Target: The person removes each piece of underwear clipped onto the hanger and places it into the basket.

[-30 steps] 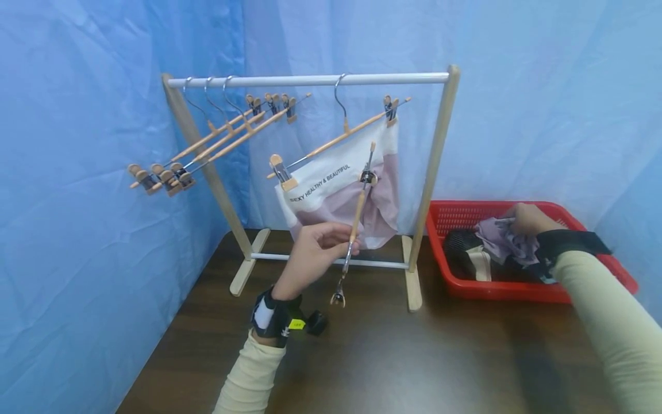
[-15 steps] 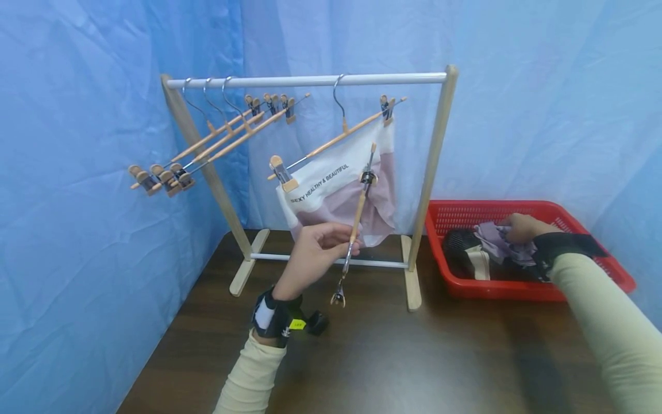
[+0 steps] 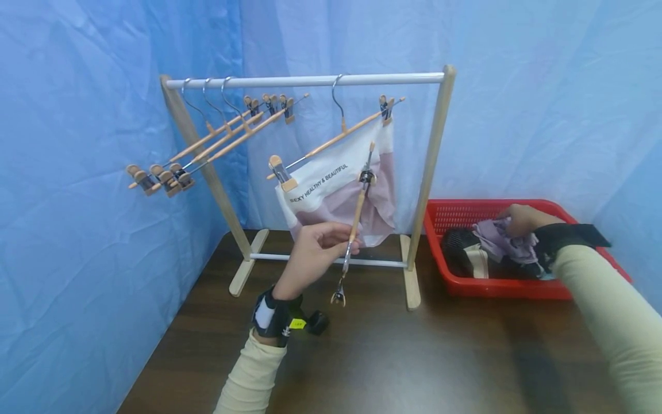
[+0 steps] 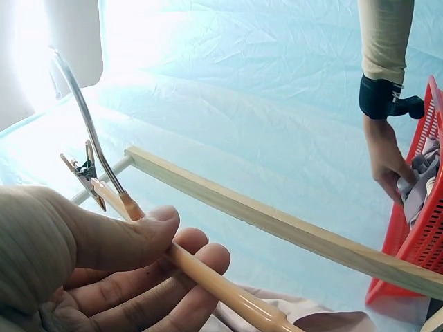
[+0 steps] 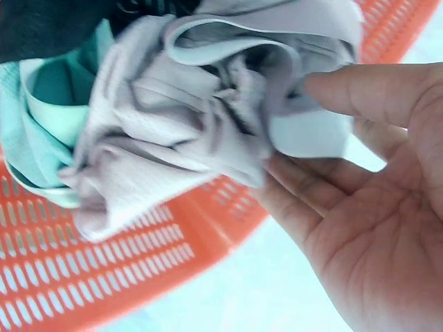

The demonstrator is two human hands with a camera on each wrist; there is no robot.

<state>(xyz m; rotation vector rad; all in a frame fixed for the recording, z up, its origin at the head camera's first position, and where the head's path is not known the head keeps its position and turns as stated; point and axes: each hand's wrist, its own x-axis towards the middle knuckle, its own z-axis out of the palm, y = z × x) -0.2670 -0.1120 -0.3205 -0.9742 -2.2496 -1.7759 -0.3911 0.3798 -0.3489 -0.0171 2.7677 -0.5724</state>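
Observation:
My left hand (image 3: 318,253) pinches the wooden bar of a clip hanger (image 3: 358,215) between thumb and fingers, in front of the rack. In the left wrist view its metal hook (image 4: 90,124) points up, and one clip (image 4: 86,173) shows beyond the thumb. My right hand (image 3: 527,221) is over the red basket (image 3: 517,290), holding crumpled lilac underpants (image 3: 499,241). In the right wrist view the thumb lies in front of the lilac waistband (image 5: 315,138), with the fingers behind it. White and mauve underpants (image 3: 331,190) hang clipped to a hanger (image 3: 343,135) on the rack.
The wooden rack (image 3: 433,167) with its white rod (image 3: 289,82) stands on the brown table (image 3: 393,356). Several clip hangers (image 3: 227,138) hang at its left end. Dark clothes (image 3: 460,244) and a mint-green garment (image 5: 52,117) lie in the basket. Blue curtains surround the table.
My right hand has shifted slightly about in the basket, and the lilac cloth has moved a little with it. The left hand keeps the hanger in nearly the same place.

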